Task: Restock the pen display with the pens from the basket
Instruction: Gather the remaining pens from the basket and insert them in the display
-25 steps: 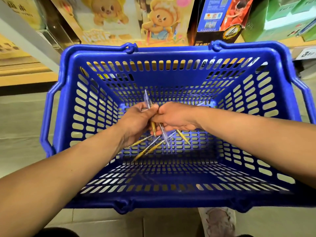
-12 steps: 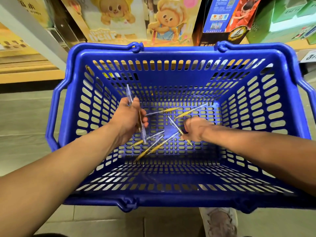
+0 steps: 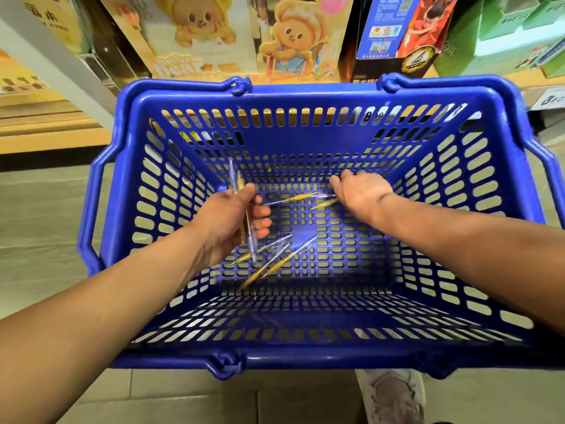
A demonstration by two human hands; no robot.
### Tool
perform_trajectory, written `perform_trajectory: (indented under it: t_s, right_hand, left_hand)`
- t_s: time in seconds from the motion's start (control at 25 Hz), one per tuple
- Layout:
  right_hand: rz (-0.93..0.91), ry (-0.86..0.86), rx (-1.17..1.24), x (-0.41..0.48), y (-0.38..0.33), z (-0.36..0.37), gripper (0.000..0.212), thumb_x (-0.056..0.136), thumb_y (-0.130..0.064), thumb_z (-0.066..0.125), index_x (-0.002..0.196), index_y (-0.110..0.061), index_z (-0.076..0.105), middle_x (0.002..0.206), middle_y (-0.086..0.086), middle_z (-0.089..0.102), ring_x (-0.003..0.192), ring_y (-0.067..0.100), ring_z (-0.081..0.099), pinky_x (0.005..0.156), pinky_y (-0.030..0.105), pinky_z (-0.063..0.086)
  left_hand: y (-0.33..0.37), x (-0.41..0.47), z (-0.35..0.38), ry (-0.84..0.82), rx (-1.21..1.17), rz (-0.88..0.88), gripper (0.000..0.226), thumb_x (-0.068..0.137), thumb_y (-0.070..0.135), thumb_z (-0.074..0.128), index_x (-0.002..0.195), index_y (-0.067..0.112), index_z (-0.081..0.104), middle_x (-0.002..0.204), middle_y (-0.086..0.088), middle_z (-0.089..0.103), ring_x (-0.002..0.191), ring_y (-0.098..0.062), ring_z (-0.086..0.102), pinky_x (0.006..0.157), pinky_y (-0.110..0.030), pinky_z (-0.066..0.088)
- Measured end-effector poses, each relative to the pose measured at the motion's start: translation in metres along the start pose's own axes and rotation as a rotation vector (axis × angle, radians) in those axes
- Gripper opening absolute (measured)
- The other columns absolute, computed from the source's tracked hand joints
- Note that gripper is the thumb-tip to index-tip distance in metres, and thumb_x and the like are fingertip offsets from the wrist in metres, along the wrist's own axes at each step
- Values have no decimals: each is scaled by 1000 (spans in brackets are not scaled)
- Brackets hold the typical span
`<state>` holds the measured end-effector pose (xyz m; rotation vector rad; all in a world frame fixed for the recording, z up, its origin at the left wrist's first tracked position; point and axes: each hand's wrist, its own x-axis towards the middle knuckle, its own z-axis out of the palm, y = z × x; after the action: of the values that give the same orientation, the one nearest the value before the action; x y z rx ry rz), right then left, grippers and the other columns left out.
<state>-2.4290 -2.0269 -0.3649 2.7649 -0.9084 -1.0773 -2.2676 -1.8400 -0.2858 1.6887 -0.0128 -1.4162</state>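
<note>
- Blue slotted plastic basket (image 3: pixel 305 90) sits on the grey tiled floor (image 3: pixel 39 209), in front of a shelf of printed cartons with cartoon bears (image 3: pixel 293 38). No pen display is in view.
- Left hand (image 3: pixel 226 221): fingers and thumb are curled round a small bunch of clear-barrelled pens with gold inserts (image 3: pixel 234 185). The bunch is held roughly upright, with its tips showing above and below the fist.
- Right hand (image 3: pixel 362 191): palm down at the far right of the basket floor, fingers loosely extended towards the far wall. No pen is visibly gripped. The underside of the hand is hidden, so contact is unconfirmed.
- Two more gold-and-clear pens (image 3: pixel 301 198) lie flat on the far floor of the basket, their right ends just at the right hand.
- A further cluster of loose pens (image 3: pixel 275 260) lies crossed near the centre, just below the left hand.
- Step in hand (judgement): gathering pens from the basket; none are restocked yet.
- Next move calls for the right hand to pinch the two far pens, pass them into the left-hand bunch, then sweep up the crossed cluster. The thin barrels lie flat on the slots, so fingertips must get under them.
</note>
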Motion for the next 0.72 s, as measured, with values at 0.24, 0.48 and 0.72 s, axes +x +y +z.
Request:
perform_trajectory:
  t_s: [0.24, 0.48, 0.72]
  right_hand:
    - [-159, 19, -108, 4, 0, 12, 43, 98, -5, 53, 140, -14, 49, 130, 9, 58, 110, 31, 63, 68, 38, 49]
    - [-82, -50, 545, -8, -3, -32, 24, 96, -41, 63, 97, -18, 71, 86, -1, 69, 75, 17, 64, 60, 27, 45]
    - [-222, -45, 1228, -30, -61, -74, 30, 86, -43, 76, 88, -13, 76, 81, 2, 77, 78, 15, 76, 77, 37, 63]
  left_hand:
    - [1, 4, -7, 16, -34, 4, 29, 107, 34, 48, 90, 14, 60, 68, 0, 59, 53, -12, 49, 47, -25, 45]
    - [0, 7, -4, 87, -109, 3, 22, 110, 23, 41, 112, 8, 57, 105, -13, 75, 92, -25, 75, 73, -36, 63]
    - [2, 2, 9, 28, -138, 32, 28, 111, 26, 39, 127, 6, 51, 116, -16, 71, 105, -36, 69, 86, -54, 58]
